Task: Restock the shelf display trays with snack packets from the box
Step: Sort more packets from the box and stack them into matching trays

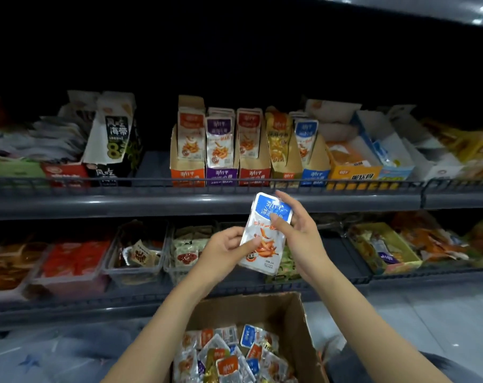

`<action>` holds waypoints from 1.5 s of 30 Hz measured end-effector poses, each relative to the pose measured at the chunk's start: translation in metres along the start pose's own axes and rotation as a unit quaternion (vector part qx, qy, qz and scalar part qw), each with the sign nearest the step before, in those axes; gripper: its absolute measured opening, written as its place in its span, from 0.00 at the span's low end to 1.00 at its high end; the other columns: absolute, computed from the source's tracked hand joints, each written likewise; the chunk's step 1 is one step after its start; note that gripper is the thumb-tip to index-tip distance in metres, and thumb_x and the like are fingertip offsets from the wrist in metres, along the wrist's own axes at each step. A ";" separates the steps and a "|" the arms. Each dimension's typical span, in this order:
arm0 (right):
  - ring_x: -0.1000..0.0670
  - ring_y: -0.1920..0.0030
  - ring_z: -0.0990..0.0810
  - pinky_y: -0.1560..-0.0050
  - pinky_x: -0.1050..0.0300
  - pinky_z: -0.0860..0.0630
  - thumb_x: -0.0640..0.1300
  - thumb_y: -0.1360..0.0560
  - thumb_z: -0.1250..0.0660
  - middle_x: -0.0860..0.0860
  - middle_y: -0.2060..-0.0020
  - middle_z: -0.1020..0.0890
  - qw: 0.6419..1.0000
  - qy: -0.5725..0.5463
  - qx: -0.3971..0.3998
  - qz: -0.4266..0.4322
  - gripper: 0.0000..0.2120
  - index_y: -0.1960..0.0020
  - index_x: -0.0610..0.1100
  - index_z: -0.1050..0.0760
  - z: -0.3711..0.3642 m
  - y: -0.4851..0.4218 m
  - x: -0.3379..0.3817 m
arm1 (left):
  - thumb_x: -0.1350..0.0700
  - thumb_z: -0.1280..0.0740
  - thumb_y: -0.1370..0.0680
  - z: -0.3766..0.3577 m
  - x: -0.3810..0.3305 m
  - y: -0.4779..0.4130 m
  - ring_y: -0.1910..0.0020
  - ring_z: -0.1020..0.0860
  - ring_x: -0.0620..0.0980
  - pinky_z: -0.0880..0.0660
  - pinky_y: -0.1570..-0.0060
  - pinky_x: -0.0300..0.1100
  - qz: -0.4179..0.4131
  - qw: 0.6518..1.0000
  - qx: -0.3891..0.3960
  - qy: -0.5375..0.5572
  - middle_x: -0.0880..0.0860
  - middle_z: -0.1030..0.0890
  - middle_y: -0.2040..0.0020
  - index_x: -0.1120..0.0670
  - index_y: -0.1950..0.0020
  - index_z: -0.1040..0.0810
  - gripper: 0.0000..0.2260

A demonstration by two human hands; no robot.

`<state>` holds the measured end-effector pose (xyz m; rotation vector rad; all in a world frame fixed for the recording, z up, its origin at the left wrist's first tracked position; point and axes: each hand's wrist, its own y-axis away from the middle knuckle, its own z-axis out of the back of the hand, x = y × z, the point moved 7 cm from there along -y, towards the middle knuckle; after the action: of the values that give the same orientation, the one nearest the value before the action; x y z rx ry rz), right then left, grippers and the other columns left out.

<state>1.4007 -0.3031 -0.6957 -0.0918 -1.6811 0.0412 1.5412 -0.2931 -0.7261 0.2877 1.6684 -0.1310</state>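
Both hands hold 1 blue packet [265, 233], and it sits right inside the grip. It may be a few packets pressed together; I cannot tell. The left hand [226, 248] pinches the low part, with the thumb on the front and the fingers tucked behind. The right hand [298, 233] pinches the top part, with the thumb on the blue band and the fingers behind the edge. Both grips are closed on it, not wide.

The packet stands tall, with its long side going up and down. The blue end is up and the picture of the snack is below. The top leans a little to the right.

The blue display tray [316, 172] is the place that looks right for it, since the packet in it [306, 134] has the same blue top. That tray is up and to the right of the grip, and farther back, behind the rail of the upper shelf [179, 201]. The right hand is the nearer one to it.

I think the next move is to lift the packet up over the rail, push it back, and slide it in standing tall, like the one there.

The box [290, 308] sits below the grip, close to the person, with many more packets inside.
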 end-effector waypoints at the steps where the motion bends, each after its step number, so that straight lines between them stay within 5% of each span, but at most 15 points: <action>1: 0.49 0.53 0.16 0.57 0.55 0.19 0.37 0.24 0.34 0.48 0.47 0.18 1.000 -0.004 0.001 -0.004 0.19 0.36 0.53 0.28 0.000 -0.003 0.005 | 0.57 0.32 0.24 -0.001 -0.007 0.000 0.58 0.16 0.46 0.22 0.64 0.35 0.002 1.000 0.015 -0.002 0.52 0.15 0.54 0.56 0.44 0.22 0.09; 8: 0.47 0.55 0.17 0.54 0.49 0.19 0.36 0.24 0.35 0.44 0.48 0.17 0.990 -0.131 0.005 -0.055 0.18 0.37 0.49 0.27 -0.002 -0.030 0.041 | 0.55 0.36 0.22 -0.002 -0.054 -0.011 0.67 0.20 0.41 0.33 0.79 0.30 -0.018 0.999 0.038 0.025 0.52 0.15 0.55 0.55 0.41 0.22 0.11; 12: 0.46 0.53 0.17 0.49 0.46 0.21 0.36 0.24 0.36 0.43 0.48 0.16 0.984 -0.164 0.031 -0.065 0.19 0.35 0.48 0.28 -0.005 -0.045 0.059 | 0.56 0.37 0.22 -0.008 -0.069 -0.025 0.54 0.17 0.49 0.21 0.65 0.34 -0.004 0.995 0.054 0.082 0.56 0.16 0.50 0.56 0.41 0.22 0.11; 18: 0.51 0.50 0.17 0.55 0.58 0.19 0.38 0.27 0.31 0.51 0.47 0.18 0.992 0.083 0.061 0.066 0.22 0.38 0.57 0.29 0.018 -0.063 0.102 | 0.54 0.36 0.22 -0.006 -0.086 -0.054 0.49 0.17 0.51 0.19 0.55 0.39 -0.011 0.999 0.027 0.038 0.55 0.16 0.50 0.55 0.41 0.21 0.12; 29: 0.50 0.51 0.17 0.57 0.61 0.20 0.34 0.28 0.31 0.48 0.49 0.18 0.987 0.134 0.046 0.075 0.24 0.35 0.48 0.30 0.081 -0.122 0.133 | 0.54 0.37 0.21 -0.061 -0.132 -0.126 0.59 0.17 0.42 0.21 0.60 0.34 -0.077 0.995 0.020 -0.064 0.50 0.17 0.53 0.55 0.40 0.22 0.12; 34: 0.50 0.49 0.18 0.54 0.57 0.18 0.36 0.27 0.31 0.48 0.48 0.19 0.980 0.173 -0.015 0.093 0.24 0.33 0.46 0.31 0.126 -0.159 0.144 | 0.51 0.37 0.21 -0.074 -0.145 -0.170 0.44 0.24 0.43 0.24 0.45 0.42 -0.115 0.973 0.017 -0.201 0.49 0.23 0.38 0.50 0.31 0.30 0.18; 39: 0.45 0.46 0.18 0.46 0.42 0.21 0.37 0.28 0.29 0.45 0.45 0.19 0.970 0.223 -0.045 0.090 0.21 0.37 0.44 0.30 0.150 -0.198 0.146 | 0.41 0.36 0.24 -0.076 -0.142 -0.203 0.30 0.33 0.51 0.32 0.35 0.49 -0.129 0.925 -0.016 -0.356 0.49 0.36 0.26 0.46 0.24 0.42 0.31; 45: 0.52 0.53 0.18 0.53 0.56 0.19 0.35 0.27 0.31 0.43 0.48 0.18 0.937 0.335 0.013 0.101 0.13 0.43 0.43 0.26 0.127 -0.240 0.138 | 0.52 0.34 0.22 -0.088 -0.118 -0.231 0.30 0.33 0.50 0.33 0.34 0.46 -0.101 0.938 0.001 -0.332 0.50 0.32 0.29 0.51 0.24 0.43 0.29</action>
<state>1.2510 -0.5274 -0.5537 -0.2324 -0.9827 0.1682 1.4068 -0.5055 -0.6182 0.0550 1.0190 -0.3432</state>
